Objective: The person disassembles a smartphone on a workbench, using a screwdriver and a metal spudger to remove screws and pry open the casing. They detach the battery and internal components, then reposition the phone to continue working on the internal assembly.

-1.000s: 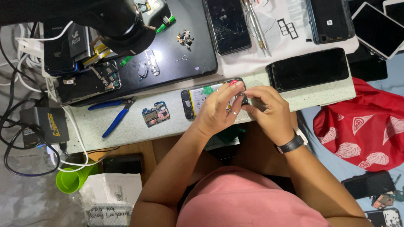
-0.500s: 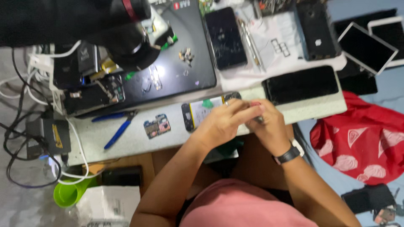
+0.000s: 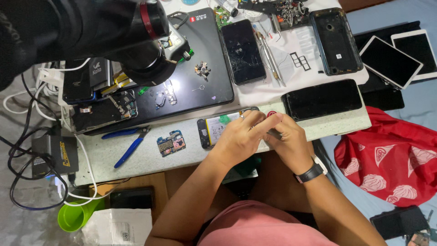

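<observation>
An opened phone point(image 3: 210, 130) with its battery showing lies near the front edge of the pale speckled table point(image 3: 150, 159). My left hand point(image 3: 240, 136) lies over the phone's right half and holds it down with curled fingers. My right hand point(image 3: 289, 142), with a black watch on its wrist, meets the left hand at the phone's right end. It pinches a thin grey metal tool point(image 3: 274, 134). Both hands hide the tool's tip and that end of the phone.
Left of the phone lie a small blue circuit board point(image 3: 170, 142) and blue-handled pliers point(image 3: 129, 148). Behind are a black laptop point(image 3: 205, 82) with small parts, a cracked phone point(image 3: 243, 50), a black phone point(image 3: 321, 98), a back cover point(image 3: 336, 41) and a microscope point(image 3: 114, 32). A red bag point(image 3: 391, 155) sits at the right.
The view has tilted and shifted. My hands have stayed together on the opened phone, with the fingers only slightly rearranged.
</observation>
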